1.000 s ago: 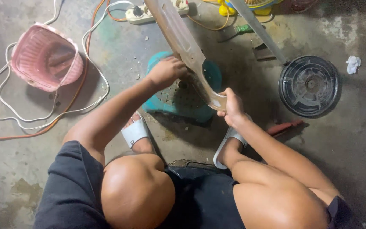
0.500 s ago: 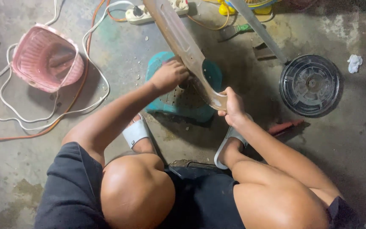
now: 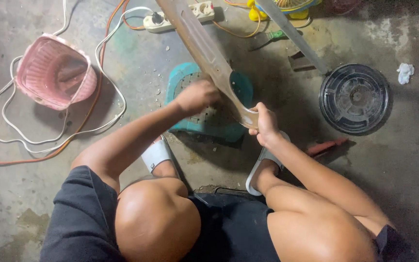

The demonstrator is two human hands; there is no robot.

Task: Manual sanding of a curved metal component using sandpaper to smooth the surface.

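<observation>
Blade (image 3: 204, 53): long, brown, flat, running diagonally from top centre down to its rounded end over the teal stool (image 3: 185, 82). It lies across the stool, which stands on the floor (image 3: 403, 155).

Right hand (image 3: 265, 123): fingers wrapped around the blade's rounded end, gripping it at the stool's near right edge.

Left hand (image 3: 195, 94): fingers curled into a fist, pressed against the blade's left edge just above the stool top. Can't tell if it holds anything small; the knuckles hide it.

Person squats, feet in white sandals (image 3: 157, 154) just below the stool.

Around:
- pink basket (image 3: 54, 73) far left, tipped on its side, white cable (image 3: 107, 97) and orange cable (image 3: 40, 156) looped about it
- power strip (image 3: 180, 15) at top, next to the blade's upper part
- second blade (image 3: 292, 34), grey, top right, angled toward the round black housing (image 3: 355, 99)
- red-handled tool (image 3: 327, 145) on the floor below the housing
- white rag (image 3: 405, 73) far right
</observation>
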